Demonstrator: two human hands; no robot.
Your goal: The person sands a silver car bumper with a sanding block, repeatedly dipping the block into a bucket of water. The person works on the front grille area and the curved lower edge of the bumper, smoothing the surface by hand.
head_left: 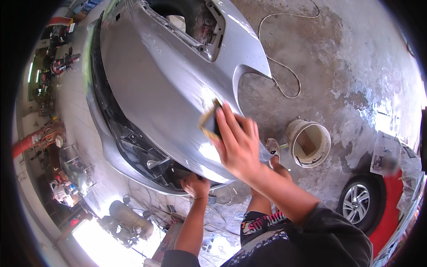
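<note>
A silver-grey car bumper [151, 84] stretches across the middle, with a fog-light-like opening at its far end and a dark lower grille strip [122, 129] along its left side. My right hand [238, 142] presses a sanding block [210, 124], black with a yellowish sheet around it, flat against the bumper's curved surface. The block is slightly smeared by motion. At the bumper's near edge, my left hand [195, 186] curls round the dark strip, its fingertips partly hidden inside the gap.
To the right stands a stained white bucket [291, 135] with a brown piece inside. Beyond it are a wheel [356, 204] and a red panel [386, 218] with newspaper [383, 153]. A pale hose [299, 86] loops over the floor. A tank-shaped compressor [129, 218] sits lower left.
</note>
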